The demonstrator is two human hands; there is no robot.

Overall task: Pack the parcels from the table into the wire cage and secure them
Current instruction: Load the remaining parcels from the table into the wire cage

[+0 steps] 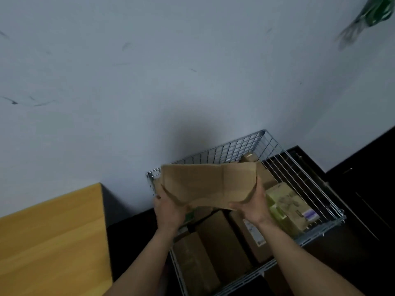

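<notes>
A flat, creased sheet of brown cardboard [205, 184] is held over the wire cage [299, 178]. My left hand [168, 210] grips its left edge and my right hand [254, 206] grips its right edge. Inside the cage, several brown cardboard parcels [222, 242] stand side by side. A pale green printed box [286, 206] lies at the cage's right side. The sheet hides the rear parcels.
A yellow wooden table [51, 242] stands at the lower left, next to the cage. A pale wall [149, 71] rises behind both. Dark floor [363, 199] lies to the right. Something green and blurred [374, 11] hangs at the top right.
</notes>
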